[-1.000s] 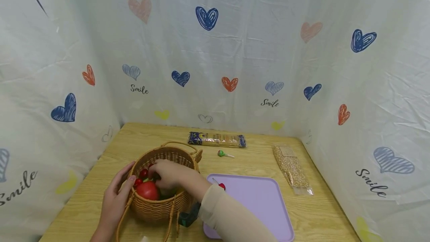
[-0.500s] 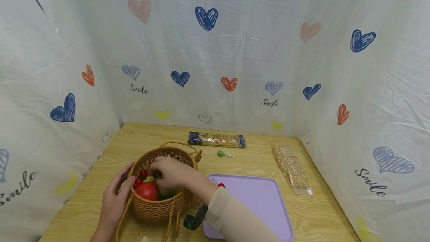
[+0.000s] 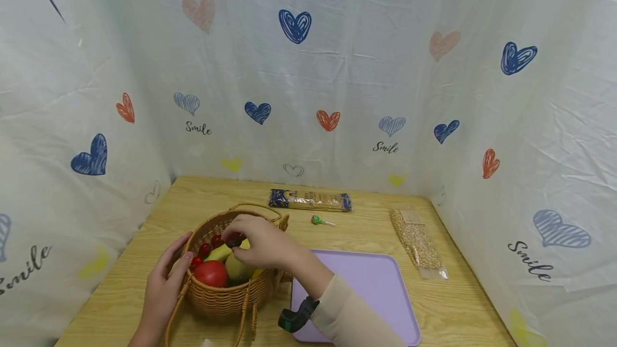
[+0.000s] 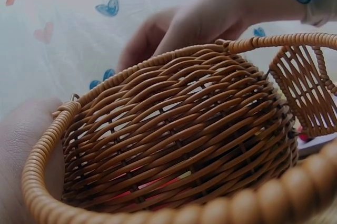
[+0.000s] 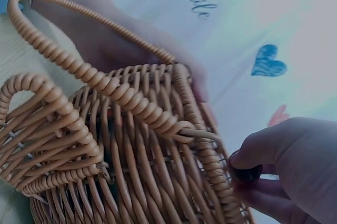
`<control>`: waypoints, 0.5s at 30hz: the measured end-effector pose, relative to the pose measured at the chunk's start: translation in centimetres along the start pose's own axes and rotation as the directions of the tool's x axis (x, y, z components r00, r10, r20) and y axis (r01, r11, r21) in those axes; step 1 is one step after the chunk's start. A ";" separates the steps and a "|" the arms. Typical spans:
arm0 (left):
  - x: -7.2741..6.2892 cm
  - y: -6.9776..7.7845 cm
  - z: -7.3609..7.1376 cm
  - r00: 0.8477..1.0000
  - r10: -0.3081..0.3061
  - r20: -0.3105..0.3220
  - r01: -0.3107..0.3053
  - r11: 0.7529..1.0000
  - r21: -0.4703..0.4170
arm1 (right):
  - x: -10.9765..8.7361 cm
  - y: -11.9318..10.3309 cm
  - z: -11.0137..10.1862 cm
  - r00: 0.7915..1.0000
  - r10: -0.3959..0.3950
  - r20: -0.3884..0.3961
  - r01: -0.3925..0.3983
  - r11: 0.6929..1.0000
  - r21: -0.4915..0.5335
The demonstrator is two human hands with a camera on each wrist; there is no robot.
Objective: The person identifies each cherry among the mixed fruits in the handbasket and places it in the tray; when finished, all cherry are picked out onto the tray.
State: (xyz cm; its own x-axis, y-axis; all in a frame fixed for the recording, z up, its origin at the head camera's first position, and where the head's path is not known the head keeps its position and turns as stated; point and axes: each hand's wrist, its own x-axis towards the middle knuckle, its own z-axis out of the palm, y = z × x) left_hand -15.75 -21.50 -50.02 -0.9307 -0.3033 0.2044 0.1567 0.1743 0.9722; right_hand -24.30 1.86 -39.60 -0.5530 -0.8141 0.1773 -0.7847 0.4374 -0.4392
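Note:
My left hand point(image 3: 164, 288) grips the left rim of a brown wicker basket point(image 3: 222, 304), thumb over the edge. Inside the basket lie a red tomato-like fruit point(image 3: 211, 273), a green-yellow mango-like fruit point(image 3: 237, 268), a yellow fruit point(image 3: 220, 253) and several small dark red cherries point(image 3: 204, 250). Over the basket's opening, my right hand point(image 3: 267, 245) pinches a dark, round cherry point(image 5: 246, 174) between thumb and fingers. From the left wrist camera, the basket's woven side point(image 4: 174, 129) hides most of the contents.
A lilac tray point(image 3: 371, 288) lies right of the basket, partly under the right forearm. Behind are a lollipop point(image 3: 315, 220) and a pasta packet point(image 3: 310, 200). At the right lies a bag of pale kernels point(image 3: 418, 240). Curtains surround the table.
My right hand has risen from deep in the basket and drawn slightly right, now with a cherry showing in its fingers. The forearm now covers the cherry on the tray. My left hand stays put.

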 end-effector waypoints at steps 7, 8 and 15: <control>-0.1 0.1 0.0 1.000 0.004 -0.010 -0.004 1.000 -0.006 | -2.0 -0.3 -1.2 0.997 -0.003 -0.074 0.007 0.999 0.053; -0.1 0.1 0.1 1.000 0.004 -0.011 -0.004 1.000 -0.005 | -2.3 -0.3 -1.4 0.997 0.001 -0.084 0.004 0.998 0.062; 0.0 -0.1 0.0 1.000 -0.014 -0.003 0.014 1.000 0.000 | -5.3 0.8 -2.4 0.985 0.056 -0.165 -0.023 0.981 0.195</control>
State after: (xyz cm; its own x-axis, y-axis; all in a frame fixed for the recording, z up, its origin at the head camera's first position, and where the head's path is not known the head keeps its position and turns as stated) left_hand -15.78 -21.47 -50.09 -0.9318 -0.3083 0.1915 0.1440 0.1703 0.9748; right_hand -22.64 7.38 -38.78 -0.6349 -0.7139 0.2954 -0.7020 0.3734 -0.6064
